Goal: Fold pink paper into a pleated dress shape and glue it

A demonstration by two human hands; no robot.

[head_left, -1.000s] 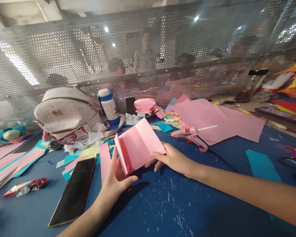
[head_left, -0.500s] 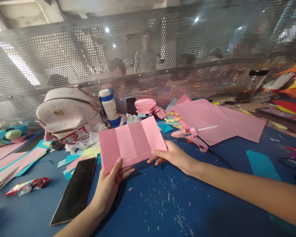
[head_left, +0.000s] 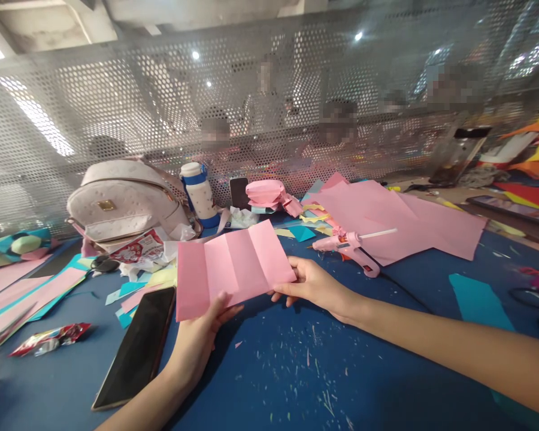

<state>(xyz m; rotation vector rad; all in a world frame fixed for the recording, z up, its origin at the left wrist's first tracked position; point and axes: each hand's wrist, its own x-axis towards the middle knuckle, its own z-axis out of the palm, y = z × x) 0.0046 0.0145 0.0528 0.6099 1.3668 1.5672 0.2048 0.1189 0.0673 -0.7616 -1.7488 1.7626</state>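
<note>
From the left, at nine o'clock of the worktop [head_left: 260, 383], cut strips [head_left: 36, 293] lie in a pile, and the scraps [head_left: 155, 278] lie nearer to the middle, so I judge that some cutting is done. In the centre, the card [head_left: 231, 266] already has three creases, which divide it into four panels in a row. The folding seems done, but the card is spread almost flat, its two ends are well apart, and I see no glue on its face. So any joining seems not yet done; how much other work is left, I cannot tell. To the right, at three o'clock from the card, the glue gun [head_left: 348, 245] lies with its tip towards the card, and no hand touches it.

About the grip, also from the left: the left hand [head_left: 197, 341] is at seven o'clock of the card and pinches its lower edge, thumb on the front and fingers behind. The card is between the two hands and appears lifted from the worktop, slightly tilted. The right hand [head_left: 314, 284], between three and four o'clock, pinches the lower right corner between thumb and fingers.
</note>
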